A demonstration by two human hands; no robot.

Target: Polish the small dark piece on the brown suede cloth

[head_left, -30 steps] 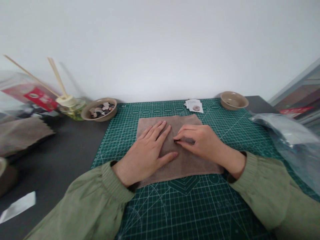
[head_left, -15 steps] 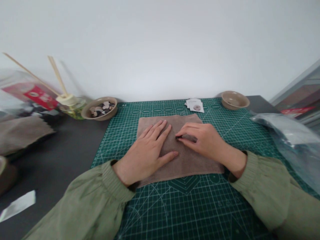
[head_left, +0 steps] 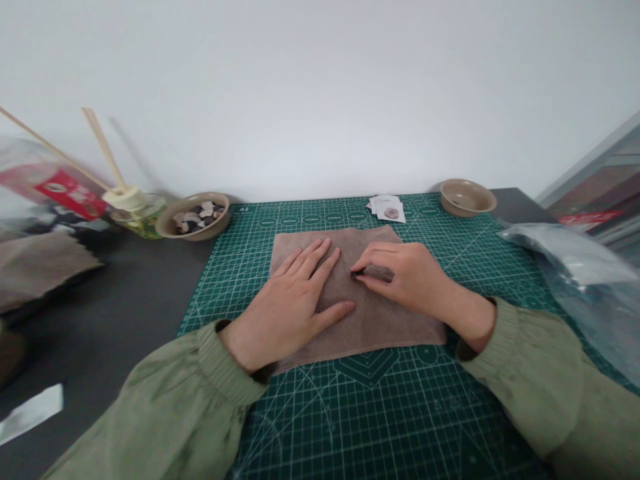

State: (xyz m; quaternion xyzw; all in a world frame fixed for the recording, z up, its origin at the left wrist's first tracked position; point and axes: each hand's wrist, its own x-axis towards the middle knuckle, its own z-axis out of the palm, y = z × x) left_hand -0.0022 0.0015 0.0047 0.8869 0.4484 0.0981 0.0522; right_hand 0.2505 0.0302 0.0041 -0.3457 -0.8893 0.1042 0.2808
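Bare green mat [head_left: 450,267] right of the cloth [head_left: 380,320], bowl [head_left: 468,197] and plastic bag [head_left: 580,267] bounding it.

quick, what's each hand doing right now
left hand: open, flat on the brown cloth
right hand: closed, pinching a small dark object on the cloth

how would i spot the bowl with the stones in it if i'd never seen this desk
Find the green cutting mat; just off its far left corner sits the tan bowl of stones, beside a reed diffuser. The other tan bowl, far right, looks empty.
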